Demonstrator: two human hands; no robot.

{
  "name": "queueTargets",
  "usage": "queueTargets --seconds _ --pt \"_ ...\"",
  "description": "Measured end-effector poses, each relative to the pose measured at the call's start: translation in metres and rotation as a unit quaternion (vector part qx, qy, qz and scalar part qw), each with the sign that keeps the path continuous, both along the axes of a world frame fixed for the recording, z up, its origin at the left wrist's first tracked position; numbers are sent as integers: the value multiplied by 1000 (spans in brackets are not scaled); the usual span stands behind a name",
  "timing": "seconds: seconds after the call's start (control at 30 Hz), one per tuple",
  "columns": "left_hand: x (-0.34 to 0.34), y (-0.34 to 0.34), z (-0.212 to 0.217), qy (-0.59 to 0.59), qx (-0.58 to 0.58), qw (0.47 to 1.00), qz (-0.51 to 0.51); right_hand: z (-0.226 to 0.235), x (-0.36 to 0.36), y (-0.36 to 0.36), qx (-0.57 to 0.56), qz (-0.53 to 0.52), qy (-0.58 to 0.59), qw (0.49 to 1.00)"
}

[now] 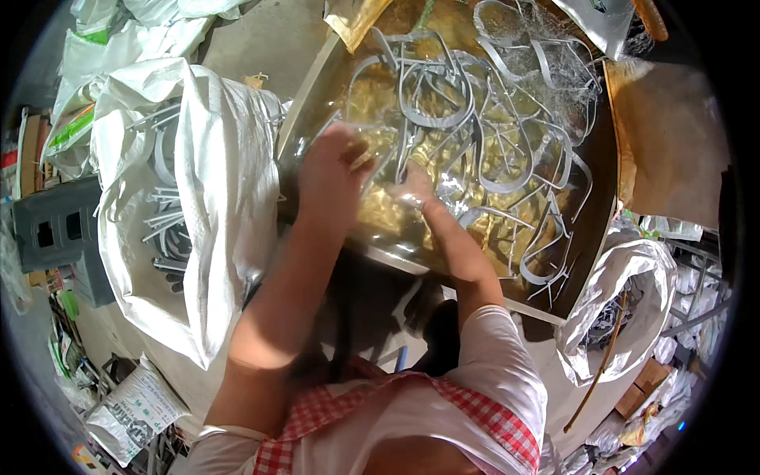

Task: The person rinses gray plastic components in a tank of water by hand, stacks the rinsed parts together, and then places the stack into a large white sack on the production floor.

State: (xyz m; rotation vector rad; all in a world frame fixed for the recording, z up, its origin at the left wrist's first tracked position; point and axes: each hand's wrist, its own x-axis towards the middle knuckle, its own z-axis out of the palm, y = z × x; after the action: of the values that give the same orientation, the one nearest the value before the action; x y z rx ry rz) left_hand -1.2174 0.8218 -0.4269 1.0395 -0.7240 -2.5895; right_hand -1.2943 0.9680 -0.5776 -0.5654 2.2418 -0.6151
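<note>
A wide metal tub (305, 107) of yellowish water lies in front of me, with many grey curved plastic strips (440, 119) tangled in it. My left hand (336, 162) hovers over the tub's near left side, fingers bent and smeared by motion. Right by it is a short grey piece, and I cannot tell whether the hand holds it. My right hand (417, 186) reaches into the water beside the strips, below the large loop. Glare and water hide its fingertips, so its grip does not show.
Left of the tub stands an open white woven sack (229, 158) with grey strips inside. A smaller white sack (574, 340) with dark contents and a thin brown stick (603, 368) is at the right. A grey plastic crate (67, 229) sits at far left, a brown board (669, 142) at far right.
</note>
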Motion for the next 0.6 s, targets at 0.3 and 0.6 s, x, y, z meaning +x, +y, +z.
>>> queueTargets --seconds 0.3,0.6 --pt "2 5 1 -41 -44 998 6 -33 22 -44 -328 -190 -206 902" --pt "-1 23 18 -18 -201 963 -177 -49 12 -62 -226 -264 -219 912"
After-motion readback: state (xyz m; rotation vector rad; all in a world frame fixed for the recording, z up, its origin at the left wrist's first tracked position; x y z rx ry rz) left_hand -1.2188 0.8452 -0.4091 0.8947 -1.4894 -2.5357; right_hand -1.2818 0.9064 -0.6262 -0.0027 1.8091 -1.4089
